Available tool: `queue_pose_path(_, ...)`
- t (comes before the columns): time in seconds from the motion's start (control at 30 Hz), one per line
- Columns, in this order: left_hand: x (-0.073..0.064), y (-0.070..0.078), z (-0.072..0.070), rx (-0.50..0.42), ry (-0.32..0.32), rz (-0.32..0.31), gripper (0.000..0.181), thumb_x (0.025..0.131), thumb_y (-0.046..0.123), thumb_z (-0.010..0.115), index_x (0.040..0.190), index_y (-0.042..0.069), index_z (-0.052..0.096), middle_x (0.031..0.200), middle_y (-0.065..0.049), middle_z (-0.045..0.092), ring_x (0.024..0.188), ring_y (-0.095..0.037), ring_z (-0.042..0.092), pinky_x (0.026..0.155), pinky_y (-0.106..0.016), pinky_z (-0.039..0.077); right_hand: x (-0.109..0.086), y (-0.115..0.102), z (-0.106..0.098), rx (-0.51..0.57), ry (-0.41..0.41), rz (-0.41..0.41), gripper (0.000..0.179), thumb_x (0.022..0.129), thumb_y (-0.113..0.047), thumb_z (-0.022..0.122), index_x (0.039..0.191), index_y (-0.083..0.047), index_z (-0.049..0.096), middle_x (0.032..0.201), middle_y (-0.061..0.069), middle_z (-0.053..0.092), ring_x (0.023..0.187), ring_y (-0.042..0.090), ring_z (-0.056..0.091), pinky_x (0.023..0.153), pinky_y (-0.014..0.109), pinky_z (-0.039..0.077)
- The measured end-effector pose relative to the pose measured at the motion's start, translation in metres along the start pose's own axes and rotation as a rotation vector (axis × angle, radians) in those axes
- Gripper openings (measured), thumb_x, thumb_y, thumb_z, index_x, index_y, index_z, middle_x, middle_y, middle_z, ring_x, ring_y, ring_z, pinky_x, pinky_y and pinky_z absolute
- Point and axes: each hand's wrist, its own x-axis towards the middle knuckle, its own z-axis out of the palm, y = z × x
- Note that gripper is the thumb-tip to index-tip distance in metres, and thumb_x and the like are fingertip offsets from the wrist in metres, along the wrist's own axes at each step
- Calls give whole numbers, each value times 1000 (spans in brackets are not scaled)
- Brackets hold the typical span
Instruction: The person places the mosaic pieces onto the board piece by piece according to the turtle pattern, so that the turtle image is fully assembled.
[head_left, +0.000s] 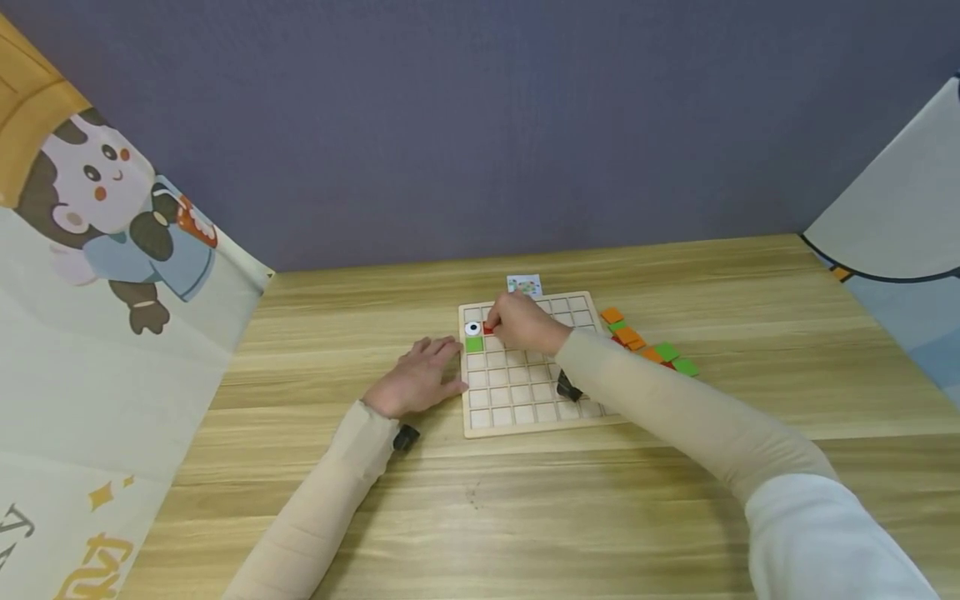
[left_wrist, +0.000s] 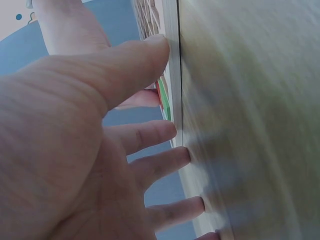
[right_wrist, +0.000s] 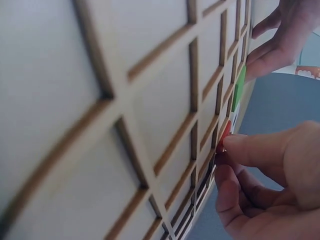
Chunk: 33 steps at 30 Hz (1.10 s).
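A light wooden grid board (head_left: 498, 429) lies on the table. My right hand (head_left: 525, 323) pinches a red square tile (right_wrist: 225, 135) between thumb and curled fingers, at a cell near the board's upper left. Just left of that tile sits a white tile with a black-and-white eye (head_left: 472, 328), and below the eye lies a green tile (head_left: 474, 344). My left hand (head_left: 418, 379) rests at the board's left edge with fingers spread and fairly straight; its thumb touches the rim in the left wrist view. Part of the red tile is hidden by the right fingers.
Loose orange tiles (head_left: 630, 337), green tiles (head_left: 685, 367) and a few red ones are scattered right of the board. Behind the board's far edge lies a small printed card (head_left: 523, 284). A dark panel (head_left: 480, 133) stands along the table's back.
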Motion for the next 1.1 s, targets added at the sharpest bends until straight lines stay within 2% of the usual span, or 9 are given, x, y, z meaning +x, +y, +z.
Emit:
queue_pose_path(0.1,0,2,0,-1,5,6,68,95,44,52,149,9,28,153,-12,23,137,-43,17,108,-58,22,-3,2,-3,22,-19,9,24,82,7,59,99,-3,74,101,9,70,85,20,66,108,43,31)
queue_pose_path(0.17,0,2,0,-2,12,13,68,95,43,53,148,8,28,153,-12,24,137,-44,17,107,-59,22,-6,3,-6,36,-23,12,25,82,5,59,101,-3,74,103,7,69,77,18,63,95,40,45)
queue_pose_path(0.23,1,3,0,-1,6,9,68,95,43,52,149,9,27,154,-12,22,137,-43,16,108,-58,21,-10,6,-11,50,-18,12,22,84,2,61,102,-4,73,105,6,68,75,17,59,80,35,51)
queue_pose_path(0.33,1,4,1,-7,8,11,69,95,43,53,149,8,27,154,-13,22,137,-43,16,108,-59,20,-18,14,-21,65,1,14,19,87,-4,63,104,-5,72,107,5,64,85,18,57,76,34,51)
queue_pose_path(0.4,1,5,2,-8,6,9,69,95,44,53,149,8,27,154,-12,21,137,-43,16,108,-58,19,-24,22,-29,77,10,31,19,89,-7,64,106,-4,71,110,6,62,94,20,55,80,35,49)
queue_pose_path(0.6,-1,4,2,-21,12,13,69,95,43,52,149,8,26,154,-13,21,138,-43,14,109,-57,17,-44,53,-56,89,38,108,22,91,-9,61,111,-3,69,118,12,58,105,28,53,88,44,47)
queue_pose_path(0.7,-2,3,2,-34,16,12,69,96,42,52,149,8,26,154,-13,21,138,-43,14,109,-58,17,-56,68,-68,87,48,146,23,92,-9,60,113,-3,68,120,14,56,106,30,52,88,46,46)
queue_pose_path(0.87,-3,2,1,-41,18,10,70,96,43,51,150,8,24,154,-14,20,138,-42,13,110,-57,15,-77,92,-84,71,50,161,24,92,-6,59,114,0,66,120,16,56,106,31,51,90,48,45)
queue_pose_path(1.1,-2,0,2,-40,27,27,69,96,42,51,149,7,25,153,-14,22,138,-43,14,110,-57,16,-103,119,-90,2,45,117,16,89,-5,63,103,-5,72,108,11,61,94,29,57,79,45,50)
